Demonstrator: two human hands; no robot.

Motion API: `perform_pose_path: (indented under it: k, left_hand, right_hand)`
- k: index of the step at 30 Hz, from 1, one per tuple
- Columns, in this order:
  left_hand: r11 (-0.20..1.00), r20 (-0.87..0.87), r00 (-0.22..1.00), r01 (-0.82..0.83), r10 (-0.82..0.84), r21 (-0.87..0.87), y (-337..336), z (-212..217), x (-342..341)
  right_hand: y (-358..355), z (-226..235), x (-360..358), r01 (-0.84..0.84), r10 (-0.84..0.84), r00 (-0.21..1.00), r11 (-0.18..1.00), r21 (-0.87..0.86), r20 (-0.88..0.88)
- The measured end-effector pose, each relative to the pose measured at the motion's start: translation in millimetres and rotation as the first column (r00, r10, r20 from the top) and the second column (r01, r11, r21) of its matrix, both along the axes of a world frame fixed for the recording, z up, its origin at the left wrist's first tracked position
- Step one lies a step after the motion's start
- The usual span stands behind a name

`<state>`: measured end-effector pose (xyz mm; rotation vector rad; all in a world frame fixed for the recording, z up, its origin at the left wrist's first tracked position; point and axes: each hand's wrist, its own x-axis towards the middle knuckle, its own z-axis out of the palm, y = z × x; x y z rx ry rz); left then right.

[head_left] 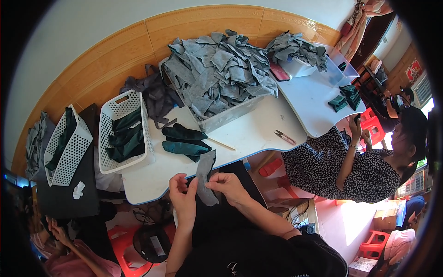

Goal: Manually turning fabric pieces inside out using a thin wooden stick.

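A narrow grey fabric piece [203, 180] with a dark edge is stretched upright between my hands, just off the table's front edge. My left hand [184, 196] pinches its left side between thumb and fingers. On the other side my right hand [227, 185] pinches it too, thumb and forefinger together. Just beyond lie several dark green velvety pieces [184, 148], folded or sewn into long shapes. A thin pale stick [222, 144] rests to their right, and thread snips [285, 137] lie farther right on the white table [258, 122].
A grey bin [235, 114] heaped with grey fabric pieces stands at the back. White perforated baskets [150, 159] with green pieces stand left, near dark fabric strips [154, 94]. On the right table are a phone [279, 72] and a clear box [341, 71]. Another person [369, 168] sits right.
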<state>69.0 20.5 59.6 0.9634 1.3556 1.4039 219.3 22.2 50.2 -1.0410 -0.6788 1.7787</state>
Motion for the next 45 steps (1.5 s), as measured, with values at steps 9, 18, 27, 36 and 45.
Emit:
perform_pose_path:
  k: [9, 18, 27, 36, 45]
  left_hand:
    - [0.928, 0.388, 0.884, 0.342, -0.262, -0.151, -6, -11, -13]
    - [0.932, 0.576, 0.786, 0.346, -0.225, -0.108, -10, -32, -7]
    - [0.962, 0.435, 0.879, 0.257, -0.196, -0.087, -23, -35, 4]
    - [0.912, 0.674, 0.724, 0.361, -0.143, -0.194, -18, -42, -17]
    - [0.907, 0.788, 0.608, 0.378, -0.092, -0.185, -35, -48, 8]
  right_hand:
    - [0, -19, 2, -0.09, 0.057, 0.977, 0.984, -0.154, -0.208]
    - [-5, -10, -2, -0.009, -0.075, 0.912, 0.979, 0.202, 0.403]
    - [-8, -21, -15, -0.015, -0.258, 0.828, 0.878, 0.478, 0.499]
    - [-15, -34, -13, -0.258, 0.109, 0.831, 0.944, 0.204, 0.546]
    - [-21, -37, -31, 0.017, -0.208, 0.87, 0.919, 0.394, 0.447]
